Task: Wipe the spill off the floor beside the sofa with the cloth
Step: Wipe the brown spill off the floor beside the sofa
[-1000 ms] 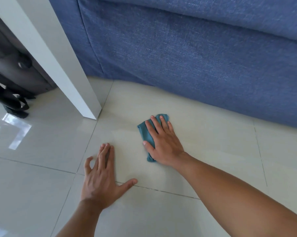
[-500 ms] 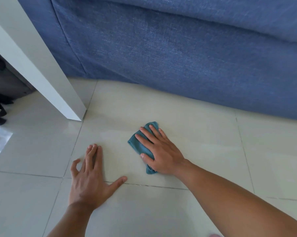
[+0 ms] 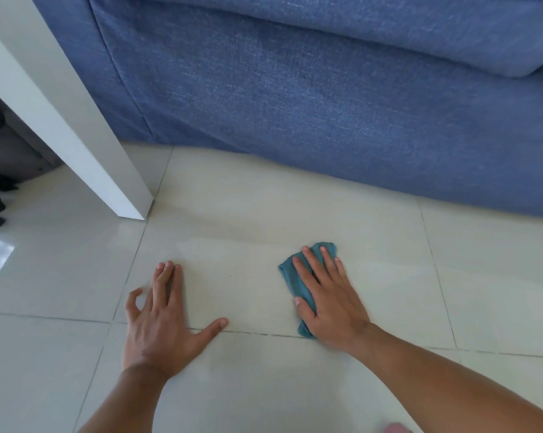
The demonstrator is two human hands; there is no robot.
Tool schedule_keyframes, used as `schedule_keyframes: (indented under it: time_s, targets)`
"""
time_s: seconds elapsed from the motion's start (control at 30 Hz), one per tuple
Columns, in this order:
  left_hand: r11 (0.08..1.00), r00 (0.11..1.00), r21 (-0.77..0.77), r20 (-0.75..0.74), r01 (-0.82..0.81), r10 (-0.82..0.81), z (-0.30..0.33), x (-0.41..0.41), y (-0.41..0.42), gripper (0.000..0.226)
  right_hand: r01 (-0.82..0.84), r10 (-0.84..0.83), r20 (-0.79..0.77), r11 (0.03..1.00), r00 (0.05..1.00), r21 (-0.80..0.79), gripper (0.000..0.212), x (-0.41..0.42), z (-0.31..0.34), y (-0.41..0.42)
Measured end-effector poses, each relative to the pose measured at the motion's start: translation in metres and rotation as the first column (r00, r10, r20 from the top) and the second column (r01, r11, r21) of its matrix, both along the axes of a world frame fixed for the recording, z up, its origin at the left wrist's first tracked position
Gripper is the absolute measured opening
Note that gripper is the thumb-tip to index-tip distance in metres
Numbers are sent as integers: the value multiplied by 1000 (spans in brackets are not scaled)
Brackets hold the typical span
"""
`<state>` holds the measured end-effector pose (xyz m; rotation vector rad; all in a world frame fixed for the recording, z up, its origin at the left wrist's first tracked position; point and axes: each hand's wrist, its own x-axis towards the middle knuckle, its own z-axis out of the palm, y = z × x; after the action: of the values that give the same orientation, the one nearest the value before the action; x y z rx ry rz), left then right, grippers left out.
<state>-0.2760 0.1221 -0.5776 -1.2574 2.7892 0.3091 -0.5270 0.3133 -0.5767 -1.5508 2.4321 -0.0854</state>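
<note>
A small teal cloth (image 3: 290, 278) lies bunched on the pale tiled floor (image 3: 248, 214), a short way in front of the blue sofa (image 3: 310, 95). My right hand (image 3: 329, 298) presses flat on the cloth, fingers spread and pointing toward the sofa; most of the cloth is hidden under the palm. My left hand (image 3: 164, 320) rests flat on the bare tile to the left, thumb out, holding nothing. A faint dull smear (image 3: 232, 239) shows on the tile beyond the hands.
A white table leg (image 3: 76, 129) slants down to the floor at the left, close to the sofa's corner. Behind it sits a dark bag with straps (image 3: 1, 157). Open tile stretches to the right of the cloth.
My right hand has slid the cloth to the right and slightly nearer to me, widening the gap to my left hand. The left hand has stayed planted on the tile.
</note>
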Motion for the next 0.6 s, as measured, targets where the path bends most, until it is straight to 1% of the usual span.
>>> schedule_keyframes:
  time_s: [0.1, 0.23, 0.33, 0.47, 0.6]
  targets:
    - [1000, 1000, 8, -5, -8, 8, 0, 0, 0, 124, -144, 145, 35, 989, 989, -20, 73, -4, 1, -43]
    - [1000, 1000, 20, -14, -7, 7, 1, 0, 0, 127, -234, 234, 96, 972, 968, -6, 71, -5, 3, -106]
    - [1000, 999, 23, -29, -14, 15, 1, 0, 0, 128, -336, 335, 114, 942, 935, -11, 68, -1, 6, -137]
    - [1000, 999, 18, -37, -9, 9, 2, 1, -1, 129, -441, 441, 127, 897, 888, -32, 64, 3, 11, -147]
    - [1000, 999, 14, -34, -16, 16, 2, 2, 0, 128, -504, 506, 153, 862, 849, -59, 62, 11, 14, -126]
